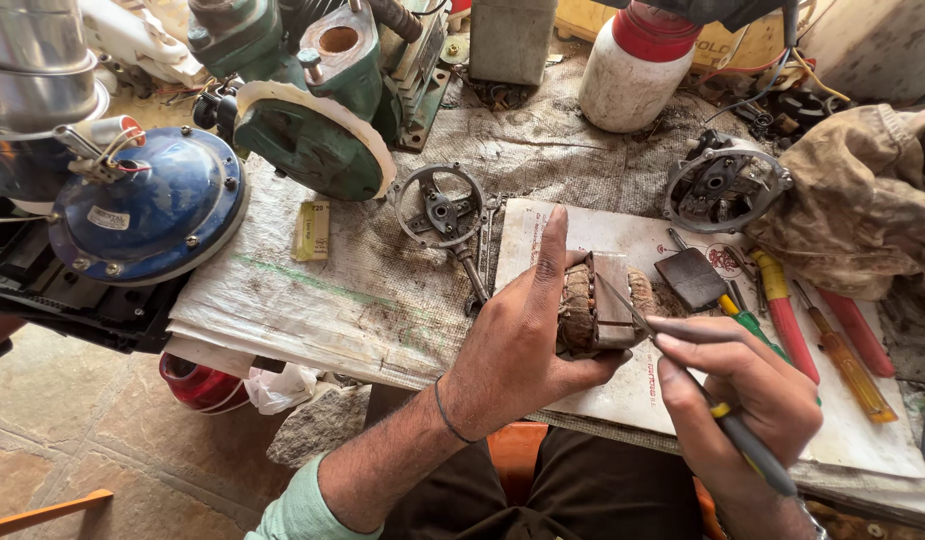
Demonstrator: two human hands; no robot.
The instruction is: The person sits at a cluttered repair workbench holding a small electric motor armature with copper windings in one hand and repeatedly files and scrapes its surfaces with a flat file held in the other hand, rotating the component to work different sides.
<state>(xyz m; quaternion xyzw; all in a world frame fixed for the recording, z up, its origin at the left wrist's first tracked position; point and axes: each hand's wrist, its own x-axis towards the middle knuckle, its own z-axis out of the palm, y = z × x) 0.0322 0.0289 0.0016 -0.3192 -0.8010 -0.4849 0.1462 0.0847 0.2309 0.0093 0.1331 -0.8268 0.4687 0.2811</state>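
My left hand point(517, 340) grips a small motor stator point(597, 310), a grey metal block with brown copper windings, over the white board point(862, 440) in the middle of the bench. My right hand point(747, 395) holds a thin grey tool point(682, 335) like a pen, its pointed tip resting on the stator's windings. The tool's dark handle with a yellow band runs back past my wrist.
Screwdrivers with red, orange and green handles point(832, 340) lie on the board to the right beside a dirty rag point(862, 200). Round metal end covers point(440, 207) point(724, 182), a green motor point(312, 110), a blue domed housing point(147, 205) and a white jar point(632, 70) crowd the sackcloth-covered bench.
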